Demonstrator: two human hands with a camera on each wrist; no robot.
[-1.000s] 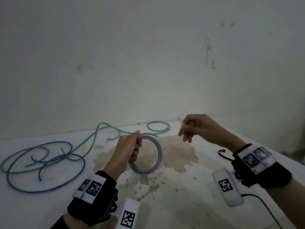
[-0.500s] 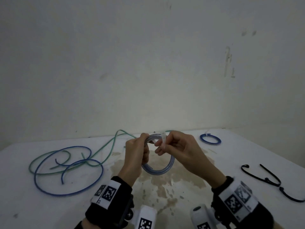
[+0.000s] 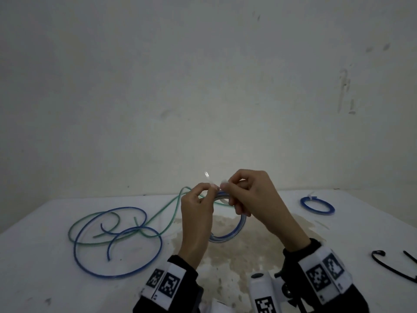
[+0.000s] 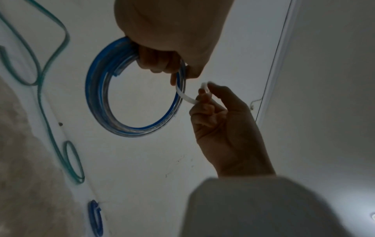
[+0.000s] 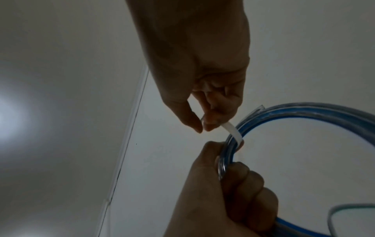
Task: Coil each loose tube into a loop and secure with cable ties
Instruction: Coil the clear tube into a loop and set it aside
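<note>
table [image 3: 293,222] unchanged; cable tie [image 4: 187,98] now threaded around coil [image 4: 97,99].

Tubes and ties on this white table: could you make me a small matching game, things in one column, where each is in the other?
Things:
1. coiled blue tube
2. white cable tie
3. small tied blue coil
4. loose green tube

Places:
A. lying uncoiled, table's left
B. left hand grips it
C. lying far right
D. right hand pinches it

Pairs: 1-B, 2-D, 3-C, 4-A
</note>
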